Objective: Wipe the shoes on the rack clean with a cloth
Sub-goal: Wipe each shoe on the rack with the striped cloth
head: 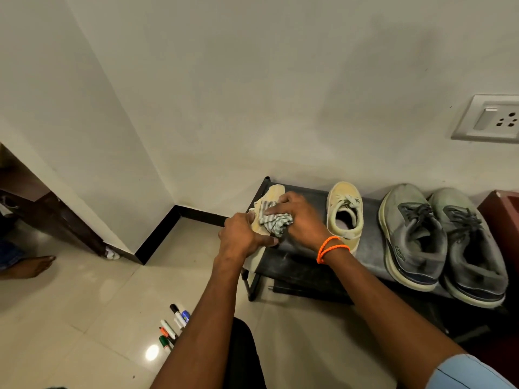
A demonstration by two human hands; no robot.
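A cream shoe [273, 194] lies at the left end of the black rack [303, 265]. My left hand [241, 237] grips its near side and steadies it. My right hand [297, 217], with orange bands at the wrist, holds a striped grey-green cloth [273, 223] bunched against the top of that shoe. Its cream partner [345, 211] stands upright on the rack just to the right. Two grey sneakers [411, 237] [474, 248] with dark laces sit side by side at the rack's right end.
Several marker pens [172, 325] lie on the tiled floor to the lower left. Another person's bare foot [31, 265] shows at the left edge beside a dark wooden frame [56, 217]. A wall socket [488, 119] is at upper right; a maroon object [502, 211] borders the rack.
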